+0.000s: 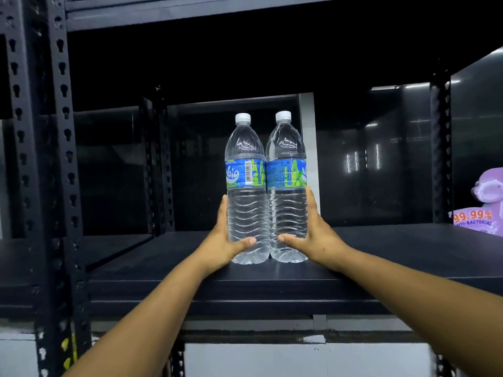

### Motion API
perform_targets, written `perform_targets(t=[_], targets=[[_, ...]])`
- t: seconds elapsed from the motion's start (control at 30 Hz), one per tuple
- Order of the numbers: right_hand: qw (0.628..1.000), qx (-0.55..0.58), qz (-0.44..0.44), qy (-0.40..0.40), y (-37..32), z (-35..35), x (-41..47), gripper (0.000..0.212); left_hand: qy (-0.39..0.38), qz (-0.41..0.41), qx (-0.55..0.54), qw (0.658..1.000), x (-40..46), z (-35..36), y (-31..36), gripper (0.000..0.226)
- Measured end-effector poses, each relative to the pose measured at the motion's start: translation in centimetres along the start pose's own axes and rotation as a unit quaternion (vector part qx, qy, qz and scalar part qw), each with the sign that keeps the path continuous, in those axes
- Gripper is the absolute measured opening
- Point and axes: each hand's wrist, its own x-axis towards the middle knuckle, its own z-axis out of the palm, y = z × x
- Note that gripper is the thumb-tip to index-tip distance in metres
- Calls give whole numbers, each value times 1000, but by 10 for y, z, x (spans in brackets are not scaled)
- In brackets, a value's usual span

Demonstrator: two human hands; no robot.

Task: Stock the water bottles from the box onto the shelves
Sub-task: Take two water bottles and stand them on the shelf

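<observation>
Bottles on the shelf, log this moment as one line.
step: placing | left hand: grips left bottle | right hand: grips right bottle | bottles: upright, side by side, touching | shelf: dark

I can read little here. The bottle my left hand (221,240) holds, the left bottle (246,186), has a blue and green label with white letters that look like "Vaio", the first partly turned away, and a barcode just right of them. The right bottle (287,183), in my right hand (317,235), shows fine print too small to read. Far right of my grip, a purple package (483,210) says "99.99%" over "ANTI-BACTERIAL", its start cut off.
</observation>
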Motion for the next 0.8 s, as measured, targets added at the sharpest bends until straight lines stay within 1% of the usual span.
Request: perform_targets(t=[0.13,0.33,0.43,0.5,0.7,0.8], targets=[[1000,-17,7,-5,9,1,10,126,-14,12,2,1000,11,1,-5,115],[1000,5,-8,-16,26,2,25,126,-43,20,27,999,31,-4,-17,122],[999,22,-18,-28,35,4,34,125,-50,26,35,998,39,-2,-21,116],[999,27,-23,-31,41,5,39,126,-48,29,41,998,45,0,-24,116],[999,14,-28,-23,59,11,57,127,-49,36,64,996,65,3,-36,114],[999,7,-26,-23,67,14,66,127,-53,35,66,996,74,4,-43,123]])
